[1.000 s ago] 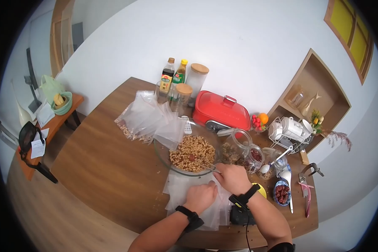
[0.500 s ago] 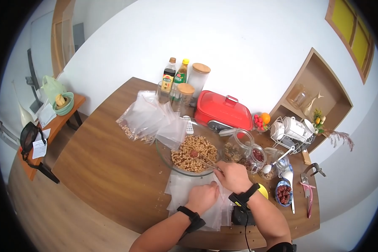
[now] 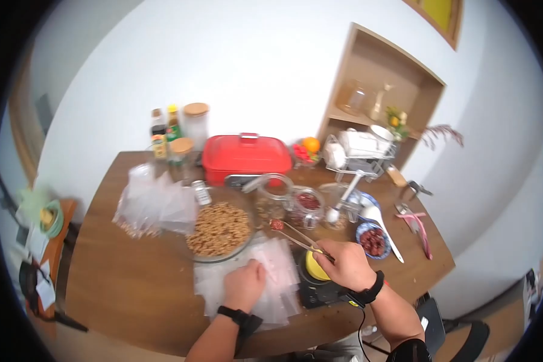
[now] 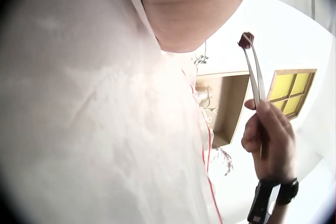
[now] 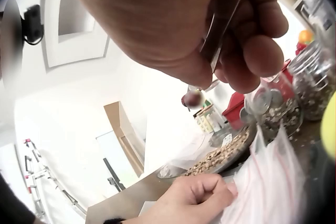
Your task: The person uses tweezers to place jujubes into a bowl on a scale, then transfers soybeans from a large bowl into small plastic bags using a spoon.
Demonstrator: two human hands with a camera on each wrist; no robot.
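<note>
My right hand (image 3: 349, 265) pinches metal tweezers (image 3: 298, 234), whose tips grip a reddish-brown dried date (image 3: 276, 224). In the head view the date hangs near the glass jars, right of the glass bowl (image 3: 214, 260) of tan nuts or beans (image 3: 220, 228). Curled fingers of my left hand (image 3: 244, 285) lie at the edge of clear zip bags (image 3: 279, 271); the right wrist view shows thumb and fingertips against a bag (image 5: 273, 176). A round yellow thing (image 3: 315, 265) on a black scale-like device (image 3: 312, 293) is partly hidden by the right hand.
Glass jars (image 3: 306, 208) stand behind the tweezers. A patterned bowl of dates (image 3: 373, 242) and a white spoon (image 3: 387, 232) lie to the right. Filled bags (image 3: 157, 208), a red electric pot (image 3: 247, 157) and bottles (image 3: 174, 125) stand farther back. Pink-handled pliers (image 3: 419, 232) lie far right.
My right hand has carried the tweezers and date rightward, from over the glass bowl to beside the jars. The head view has turned right. My left hand stays on the bags.
</note>
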